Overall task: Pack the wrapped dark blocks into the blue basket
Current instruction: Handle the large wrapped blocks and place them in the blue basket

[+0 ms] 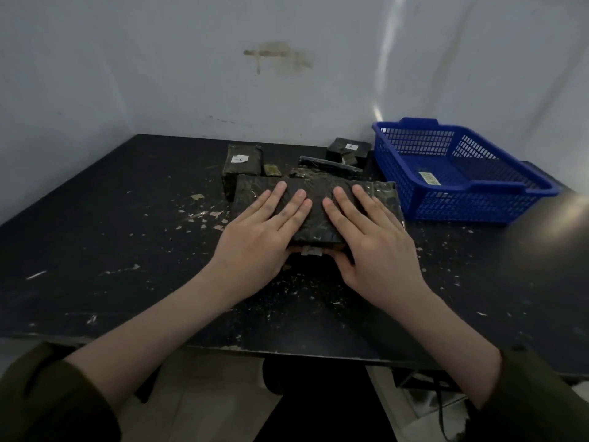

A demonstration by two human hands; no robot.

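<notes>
Left hand [255, 234], right hand [373, 240] on big block [318, 194], mid-table [127, 250]; basket [497, 185] just right, smaller blocks [242, 164] behind.

My left hand [264, 229] and right hand [374, 239] lie side by side, palms down, on top of the wrapped dark block [316, 191]. The fingers of both are straight and slightly spread, pointing away from me, index fingers nearly meeting. Each thumb tucks in at the block's near edge, so I grip it between thumbs and fingers. My forearms [153, 333] are bare and angle inward from dark olive sleeves [47, 400] that end well short of my wrists.
</notes>
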